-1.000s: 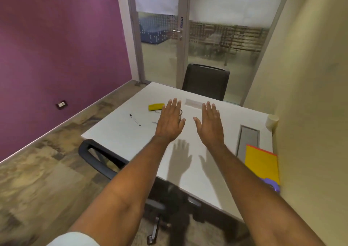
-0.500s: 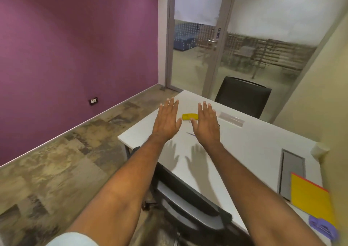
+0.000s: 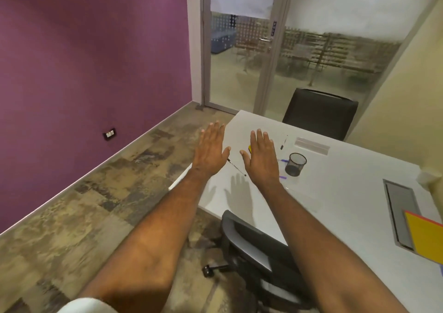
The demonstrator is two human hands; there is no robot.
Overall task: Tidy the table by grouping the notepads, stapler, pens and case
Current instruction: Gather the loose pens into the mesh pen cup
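Both my hands are held flat, palms down, above the left part of the white table point(image 3: 335, 193), holding nothing. My left hand point(image 3: 211, 151) hovers over the table's left edge. My right hand point(image 3: 261, 158) covers most of a yellow object point(image 3: 249, 148). A black pen point(image 3: 237, 167) lies between the hands. Another black pen point(image 3: 284, 142) lies farther back, and purple pens point(image 3: 285, 161) lie beside a black mesh pen cup point(image 3: 296, 164). A clear case point(image 3: 311, 145) lies behind the cup. A yellow notepad point(image 3: 426, 238) sits at the right edge.
A black office chair point(image 3: 259, 260) is pushed against the table's near edge, and another chair point(image 3: 318, 112) stands behind the far edge. A grey cable hatch point(image 3: 399, 207) is set in the tabletop. A purple wall is on the left, glass doors ahead.
The view has swung left and my hands with it; they stay flat and empty. The mesh cup and purple pens, hidden before, have come into sight right of my right hand.
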